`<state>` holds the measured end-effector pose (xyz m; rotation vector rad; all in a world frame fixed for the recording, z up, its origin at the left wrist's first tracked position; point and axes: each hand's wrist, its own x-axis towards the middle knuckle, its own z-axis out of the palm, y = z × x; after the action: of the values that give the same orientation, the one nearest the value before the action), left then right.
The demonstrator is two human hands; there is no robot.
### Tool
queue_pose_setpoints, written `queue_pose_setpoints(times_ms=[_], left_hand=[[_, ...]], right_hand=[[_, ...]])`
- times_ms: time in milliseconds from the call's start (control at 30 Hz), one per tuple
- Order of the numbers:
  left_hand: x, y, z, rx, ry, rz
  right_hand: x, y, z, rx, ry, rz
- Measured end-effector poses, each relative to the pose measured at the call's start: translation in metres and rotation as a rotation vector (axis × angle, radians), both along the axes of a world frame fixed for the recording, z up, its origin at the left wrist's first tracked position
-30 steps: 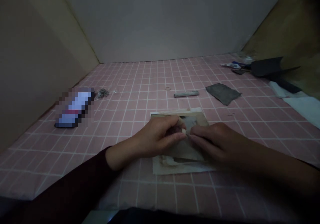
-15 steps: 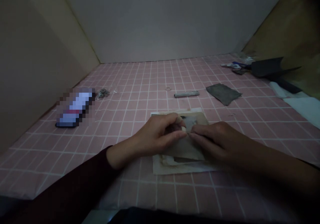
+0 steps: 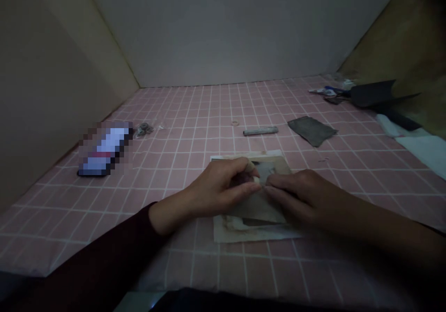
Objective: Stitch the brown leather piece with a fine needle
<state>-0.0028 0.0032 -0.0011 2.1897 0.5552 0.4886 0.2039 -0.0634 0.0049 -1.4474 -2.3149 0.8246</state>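
Observation:
Over the stained papers my left hand (image 3: 226, 184) is closed, its thumb and fingers pinching a small pale piece (image 3: 257, 180) that barely shows. A pale wrap covers part of the left index finger. My right hand (image 3: 299, 193) is closed too, its thumb and index fingertip pressed together just right of that piece; whatever they hold is hidden. Beneath both hands lies a grey-beige sheet (image 3: 259, 210) on a stained white paper (image 3: 223, 233). A pale ring (image 3: 234, 122) and a short grey tube (image 3: 260, 131) lie farther back on the table.
A pink checked cloth (image 3: 188, 131) covers the table. At left lie a blurred-out phone (image 3: 108, 152) and a clear bag with small metal bits (image 3: 143, 130). At right are a dark grey sandpaper-like sheet (image 3: 313, 131), black folded sheets (image 3: 372, 94) and white paper (image 3: 423, 152). Walls stand around.
Hardly anything differs. Both hands keep their place and grip over the papers, with only a slight shift at the fingertips.

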Motion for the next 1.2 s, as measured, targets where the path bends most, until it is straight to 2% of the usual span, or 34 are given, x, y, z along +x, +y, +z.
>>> queue_pose_setpoints(times_ms=[100, 233, 300, 467, 567, 867, 1200], left_hand=[[0.0005, 0.0003, -0.0013, 0.042, 0.002, -0.007], [0.0006, -0.0003, -0.0026, 0.172, -0.02, -0.011], [0.0006, -0.0004, -0.0028, 0.183, -0.035, -0.007], [0.0004, -0.0006, -0.0029, 0.074, -0.051, -0.04], [-0.0002, -0.0017, -0.0021, 0.052, -0.021, -0.038], [0.0012, -0.0006, -0.0012, 0.116, 0.058, -0.039], [0.0013, -0.0025, 0.0005, 0.01, 0.01, -0.037]], right_hand=[[0.0011, 0.0001, 0.0004, -0.051, 0.037, -0.006], [0.006, 0.0019, 0.0042, -0.295, 0.264, -0.02], [0.0065, 0.0021, 0.0046, -0.333, 0.309, -0.024], [0.0024, -0.0002, 0.0003, -0.067, 0.075, -0.009], [0.0003, -0.0012, -0.0022, 0.023, -0.028, 0.004], [-0.0014, -0.0018, -0.0005, 0.03, -0.034, 0.025], [-0.0011, -0.0022, -0.0025, 0.047, -0.03, 0.023]])
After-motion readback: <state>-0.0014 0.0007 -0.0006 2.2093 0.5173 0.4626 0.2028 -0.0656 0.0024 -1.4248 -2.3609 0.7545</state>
